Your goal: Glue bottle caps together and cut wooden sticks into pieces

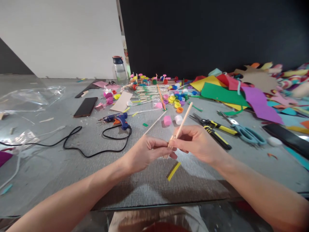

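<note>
Both hands meet over the near middle of the table. A pale wooden stick [184, 119] slants up through the fingers of my right hand [196, 140], which is closed on it. My left hand [147, 151] pinches the lower part of the same stick, where ends of pale wood show below the fingertips. Beyond my left hand a thin pale stick [155, 123] points away; I cannot tell whether it is held or lies on the table. A yellow strip [173, 171] lies just below the hands. Past them stand a pink cap [167, 120] and a white cap [178, 120].
A blue glue gun [118, 120] with a looping black cord lies left, near a dark phone [86, 107]. Pliers [217, 132] and scissors [243, 129] lie right. Behind are coloured caps [177, 103], a water bottle [119, 71], green felt [222, 94] and purple felt [262, 104].
</note>
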Tool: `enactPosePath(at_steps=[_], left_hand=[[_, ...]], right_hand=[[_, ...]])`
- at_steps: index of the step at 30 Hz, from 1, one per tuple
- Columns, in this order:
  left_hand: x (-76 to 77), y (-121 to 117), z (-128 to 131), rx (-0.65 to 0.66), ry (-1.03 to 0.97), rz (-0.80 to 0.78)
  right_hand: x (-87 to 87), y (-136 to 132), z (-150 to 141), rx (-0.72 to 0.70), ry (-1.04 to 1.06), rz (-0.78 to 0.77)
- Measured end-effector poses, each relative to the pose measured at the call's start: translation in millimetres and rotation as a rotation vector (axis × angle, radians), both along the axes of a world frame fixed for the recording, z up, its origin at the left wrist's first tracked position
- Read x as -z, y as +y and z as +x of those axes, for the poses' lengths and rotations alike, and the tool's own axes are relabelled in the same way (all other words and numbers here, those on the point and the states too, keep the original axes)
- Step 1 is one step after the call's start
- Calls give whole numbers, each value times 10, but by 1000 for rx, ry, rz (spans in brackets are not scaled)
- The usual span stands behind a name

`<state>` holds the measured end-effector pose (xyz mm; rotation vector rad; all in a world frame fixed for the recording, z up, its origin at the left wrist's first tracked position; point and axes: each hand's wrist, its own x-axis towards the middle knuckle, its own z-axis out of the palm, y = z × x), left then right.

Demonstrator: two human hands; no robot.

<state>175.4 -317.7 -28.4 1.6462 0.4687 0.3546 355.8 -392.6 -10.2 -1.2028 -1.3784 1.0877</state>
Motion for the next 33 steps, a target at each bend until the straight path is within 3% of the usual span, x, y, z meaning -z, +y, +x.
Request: enactPosePath(at_steps=[9, 22, 27, 33], left_hand=[[32, -145, 7, -65, -24, -16], [-1, -110, 32, -13, -69, -222], [-12, -124, 37, -20, -67, -239], [33, -111, 58, -22, -92, -378]], right_hand=[[-29, -65, 3, 3, 13, -81], [3, -29, 24, 16, 47, -38], [0, -24, 22, 11, 68, -68], [89, 37, 62, 15, 52, -121]])
